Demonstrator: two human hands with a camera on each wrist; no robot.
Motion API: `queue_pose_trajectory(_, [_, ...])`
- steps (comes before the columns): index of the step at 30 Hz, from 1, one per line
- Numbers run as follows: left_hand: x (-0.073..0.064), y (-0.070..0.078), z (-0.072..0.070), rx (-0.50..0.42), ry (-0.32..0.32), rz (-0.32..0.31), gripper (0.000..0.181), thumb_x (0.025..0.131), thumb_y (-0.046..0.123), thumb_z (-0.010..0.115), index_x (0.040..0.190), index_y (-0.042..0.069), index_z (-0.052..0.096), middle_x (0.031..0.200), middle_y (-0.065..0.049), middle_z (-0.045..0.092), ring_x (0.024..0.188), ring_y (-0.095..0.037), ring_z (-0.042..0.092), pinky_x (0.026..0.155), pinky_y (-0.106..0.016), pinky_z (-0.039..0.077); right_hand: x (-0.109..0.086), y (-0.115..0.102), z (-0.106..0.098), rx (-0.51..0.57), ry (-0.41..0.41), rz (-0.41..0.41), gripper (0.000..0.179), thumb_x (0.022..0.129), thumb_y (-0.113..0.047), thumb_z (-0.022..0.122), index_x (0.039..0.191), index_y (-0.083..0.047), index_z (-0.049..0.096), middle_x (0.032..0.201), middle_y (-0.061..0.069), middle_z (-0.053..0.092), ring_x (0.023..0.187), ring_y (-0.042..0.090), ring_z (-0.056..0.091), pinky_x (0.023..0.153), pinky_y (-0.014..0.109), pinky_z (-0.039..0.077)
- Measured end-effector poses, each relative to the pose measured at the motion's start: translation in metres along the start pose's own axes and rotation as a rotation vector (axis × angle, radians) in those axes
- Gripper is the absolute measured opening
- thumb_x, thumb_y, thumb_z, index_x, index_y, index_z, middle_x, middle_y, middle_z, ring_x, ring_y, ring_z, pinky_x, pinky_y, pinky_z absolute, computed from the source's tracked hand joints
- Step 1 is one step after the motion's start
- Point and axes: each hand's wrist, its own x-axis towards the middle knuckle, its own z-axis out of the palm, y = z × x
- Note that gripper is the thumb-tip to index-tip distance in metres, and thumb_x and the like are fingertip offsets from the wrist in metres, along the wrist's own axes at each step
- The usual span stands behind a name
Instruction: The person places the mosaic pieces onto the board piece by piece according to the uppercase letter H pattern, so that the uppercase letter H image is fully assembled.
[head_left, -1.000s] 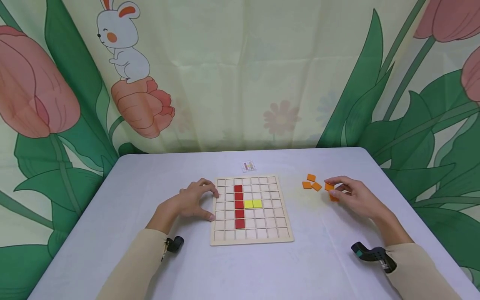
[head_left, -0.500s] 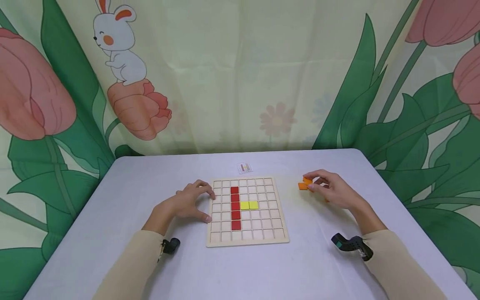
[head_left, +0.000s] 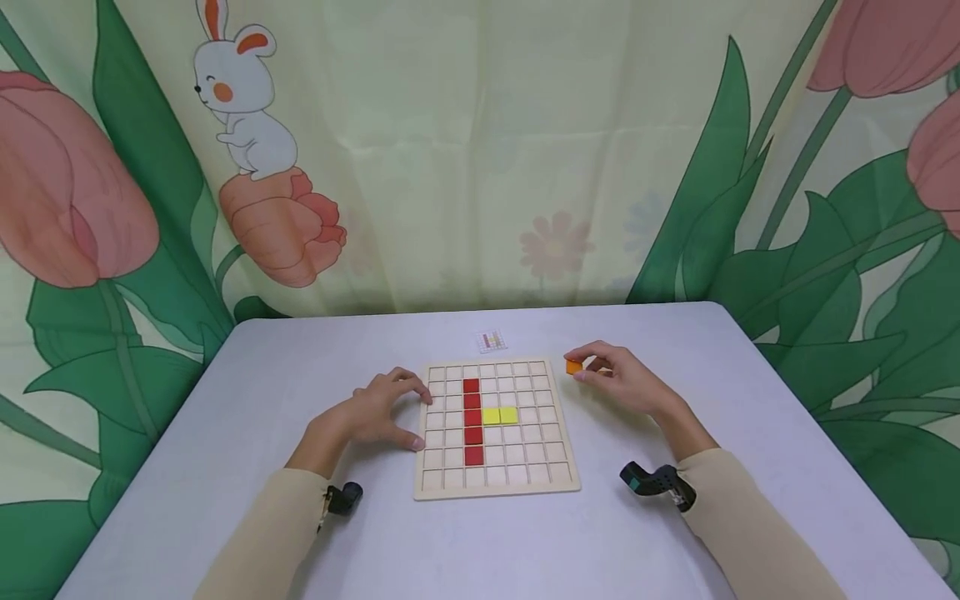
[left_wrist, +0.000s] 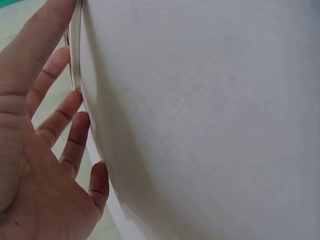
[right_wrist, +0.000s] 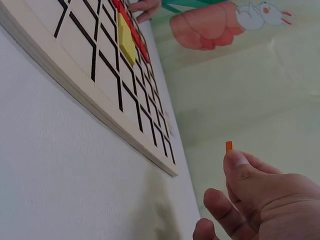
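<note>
Near the far edge of the tabletop [head_left: 247,392], the head view shows a card [head_left: 492,341]; nearer lies a grid board [head_left: 498,494] with red tiles [head_left: 473,417] and two yellow tiles [head_left: 509,415]. The spread left hand [head_left: 381,411] touches the board's left edge; the right hand [head_left: 626,379] pinches an orange tile [head_left: 573,367] just beside the board's far right corner. The left wrist view shows the left hand at the board's side; the right wrist view shows the orange tile held apart from the board.

Room above board [head_left: 517,452]; left hand [head_left: 377,411] blocks left edge [head_left: 423,425].
</note>
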Motion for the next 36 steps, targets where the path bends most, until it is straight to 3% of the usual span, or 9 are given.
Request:
queue_pose_trajectory(11, [0.003, 0.001, 0.002, 0.007, 0.013, 0.001, 0.057, 0.069, 0.047, 0.095, 0.115, 0.043, 0.061, 0.156, 0.002, 0.04, 0.143, -0.033, 0.035, 0.105, -0.083, 0.025, 0.016, -0.008, 0.017, -0.012, -0.026, -0.011, 0.032, 0.098, -0.011, 0.07, 0.129, -0.005, 0.067, 0.131, 0.007, 0.065, 0.1, 0.024, 0.065, 0.082, 0.028, 0.052])
queue_pose_trajectory(21, [0.001, 0.001, 0.001, 0.002, 0.026, 0.051, 0.056, 0.069, 0.047, 0.094, 0.113, 0.037, 0.062, 0.154, 0.002, 0.043, 0.141, -0.033, 0.037, 0.102, -0.08, 0.029, 0.027, -0.014, 0.033, -0.024, -0.08, 0.041, 0.034, 0.1, -0.016, 0.069, 0.133, -0.007, 0.066, 0.132, 0.004, 0.065, 0.104, 0.024, 0.06, 0.088, 0.037, 0.05])
queue_pose_trajectory(36, [0.0, 0.002, 0.003, 0.039, 0.029, 0.074, 0.052, 0.07, 0.051, 0.093, 0.106, 0.036, 0.059, 0.157, 0.005, 0.043, 0.135, -0.03, 0.041, 0.098, -0.071, 0.036, 0.04, -0.018, 0.046, -0.033, -0.122, 0.038, 0.035, 0.097, -0.016, 0.072, 0.132, -0.01, 0.068, 0.126, 0.007, 0.066, 0.092, 0.024, 0.055, 0.074, 0.029, 0.045])
